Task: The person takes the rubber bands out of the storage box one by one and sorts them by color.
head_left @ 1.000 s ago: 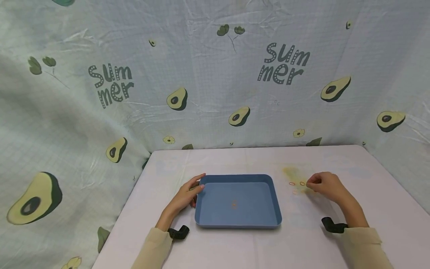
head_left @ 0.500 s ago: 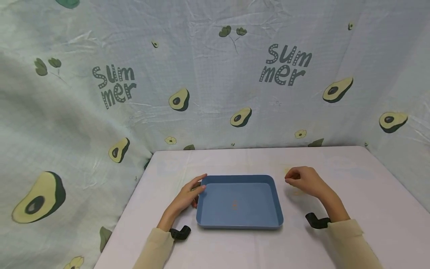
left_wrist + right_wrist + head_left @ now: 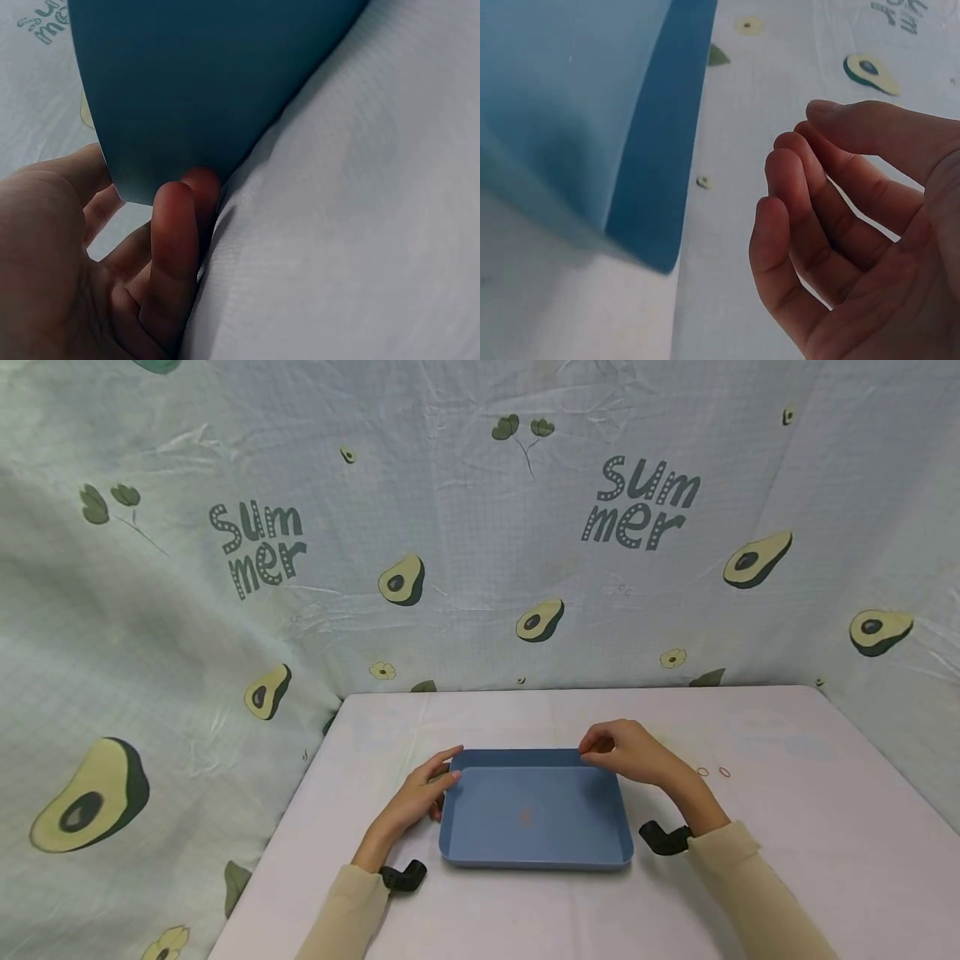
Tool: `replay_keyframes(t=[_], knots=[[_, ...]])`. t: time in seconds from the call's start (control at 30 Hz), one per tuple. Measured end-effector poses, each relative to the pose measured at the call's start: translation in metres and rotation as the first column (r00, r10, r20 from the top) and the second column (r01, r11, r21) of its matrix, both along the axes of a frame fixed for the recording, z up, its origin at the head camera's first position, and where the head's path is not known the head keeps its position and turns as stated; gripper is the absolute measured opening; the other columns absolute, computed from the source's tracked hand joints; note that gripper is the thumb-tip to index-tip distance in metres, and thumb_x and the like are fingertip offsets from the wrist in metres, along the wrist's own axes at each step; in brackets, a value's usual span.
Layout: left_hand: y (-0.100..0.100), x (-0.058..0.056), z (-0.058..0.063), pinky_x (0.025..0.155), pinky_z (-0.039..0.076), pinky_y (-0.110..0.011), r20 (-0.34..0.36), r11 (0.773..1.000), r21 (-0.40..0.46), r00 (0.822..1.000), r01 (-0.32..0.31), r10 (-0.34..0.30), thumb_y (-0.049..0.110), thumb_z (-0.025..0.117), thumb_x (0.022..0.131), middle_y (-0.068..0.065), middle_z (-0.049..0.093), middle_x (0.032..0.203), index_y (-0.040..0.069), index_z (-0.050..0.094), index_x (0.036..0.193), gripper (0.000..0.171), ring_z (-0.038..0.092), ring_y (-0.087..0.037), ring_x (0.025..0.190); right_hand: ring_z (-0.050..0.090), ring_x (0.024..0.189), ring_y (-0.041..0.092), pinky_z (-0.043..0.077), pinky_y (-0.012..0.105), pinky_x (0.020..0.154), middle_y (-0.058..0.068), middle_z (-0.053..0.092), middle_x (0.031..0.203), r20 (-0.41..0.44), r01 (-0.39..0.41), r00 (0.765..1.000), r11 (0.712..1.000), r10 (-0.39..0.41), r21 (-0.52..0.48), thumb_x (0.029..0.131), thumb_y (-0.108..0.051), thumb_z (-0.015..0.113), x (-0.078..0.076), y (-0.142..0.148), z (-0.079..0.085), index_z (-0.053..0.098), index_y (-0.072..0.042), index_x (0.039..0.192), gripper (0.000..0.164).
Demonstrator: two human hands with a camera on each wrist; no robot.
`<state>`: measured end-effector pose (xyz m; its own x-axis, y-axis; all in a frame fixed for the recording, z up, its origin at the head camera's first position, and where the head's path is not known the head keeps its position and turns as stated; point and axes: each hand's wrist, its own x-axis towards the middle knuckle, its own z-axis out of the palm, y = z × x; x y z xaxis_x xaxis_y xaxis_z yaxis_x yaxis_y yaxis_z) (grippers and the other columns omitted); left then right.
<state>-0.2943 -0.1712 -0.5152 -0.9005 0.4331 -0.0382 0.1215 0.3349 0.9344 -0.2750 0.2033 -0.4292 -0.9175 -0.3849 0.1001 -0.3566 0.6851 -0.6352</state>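
A blue rectangular tray (image 3: 483, 802) lies on the table, with a small orange clump, seemingly thin rubber bands (image 3: 527, 817), on its floor. My left hand (image 3: 412, 795) grips the tray's left wall, thumb over the rim and fingers against the outer side. Over the tray's far right corner is my right hand (image 3: 628, 752), thumb and index fingertips pinched together. The rubber band in that pinch is too small and hidden to make out. In the right wrist view the right hand's other fingers (image 3: 787, 176) are curled beside the tray wall.
Thin red-orange rubber bands (image 3: 724, 772) lie on the white table (image 3: 787, 827) right of the tray, partly hidden by the right forearm. Behind the table hangs a cloth (image 3: 465, 485) printed with avocados.
My right hand has moved left from among the rubber bands to above the tray's far right corner, its fingertips still pinched. The left hand and tray stay in place.
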Motion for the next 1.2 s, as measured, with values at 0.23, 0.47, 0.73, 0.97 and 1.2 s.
replay_keyframes(t=[0.23, 0.47, 0.73, 0.97, 1.2], knots=[[0.001, 0.008, 0.019, 0.049, 0.051, -0.033, 0.009, 1.0, 0.006, 1.0, 0.023, -0.023, 0.03, 0.054, 0.1, -0.022, 0.042, 0.147, 0.022, 0.035, 0.151, 0.055, 0.053, -0.019, 0.057, 0.062, 0.075, 0.009, 0.053, 0.024, 0.069, -0.003, 0.07, 0.085, 0.014, -0.134, 0.991, 0.99, 0.134, -0.052, 0.087, -0.016, 0.07, -0.01, -0.028, -0.004, 0.072, -0.012, 0.092, 0.007], [0.0, -0.002, -0.002, 0.046, 0.05, -0.033, -0.001, 1.0, 0.009, 1.0, 0.004, -0.004, 0.037, 0.054, 0.099, -0.019, 0.042, 0.147, 0.029, 0.035, 0.15, 0.055, 0.052, -0.018, 0.056, 0.061, 0.076, 0.008, 0.052, 0.022, 0.07, 0.0, 0.07, 0.086, 0.071, -0.272, 0.958, 0.959, 0.278, -0.084, 0.087, -0.014, 0.069, -0.018, -0.049, -0.016, 0.072, -0.002, 0.095, 0.015], [-0.002, -0.004, -0.006, 0.046, 0.05, -0.035, -0.006, 1.0, 0.013, 1.0, -0.013, 0.013, 0.045, 0.056, 0.095, -0.016, 0.043, 0.147, 0.035, 0.038, 0.147, 0.056, 0.052, -0.018, 0.054, 0.062, 0.075, 0.008, 0.052, 0.023, 0.066, 0.007, 0.071, 0.089, 0.177, -0.382, 0.902, 0.919, 0.394, -0.101, 0.086, -0.008, 0.067, -0.025, -0.063, -0.038, 0.073, -0.002, 0.099, 0.015], [-0.002, -0.004, -0.006, 0.047, 0.051, -0.036, -0.002, 1.0, 0.01, 1.0, -0.015, 0.015, 0.046, 0.056, 0.095, -0.013, 0.044, 0.146, 0.034, 0.037, 0.148, 0.057, 0.052, -0.018, 0.055, 0.062, 0.07, 0.011, 0.051, 0.025, 0.061, 0.005, 0.072, 0.083, 0.26, -0.347, 0.896, 0.933, 0.36, -0.097, 0.082, -0.007, 0.072, -0.026, -0.07, -0.05, 0.075, -0.007, 0.095, 0.014], [-0.002, -0.003, -0.005, 0.047, 0.051, -0.036, -0.006, 1.0, 0.008, 1.0, -0.017, 0.017, 0.044, 0.056, 0.096, -0.011, 0.046, 0.145, 0.034, 0.037, 0.148, 0.056, 0.052, -0.018, 0.055, 0.059, 0.067, 0.009, 0.047, 0.023, 0.059, -0.001, 0.07, 0.076, 0.27, -0.313, 0.906, 0.945, 0.327, -0.096, 0.079, -0.01, 0.077, -0.028, -0.072, -0.057, 0.076, -0.012, 0.091, 0.012]])
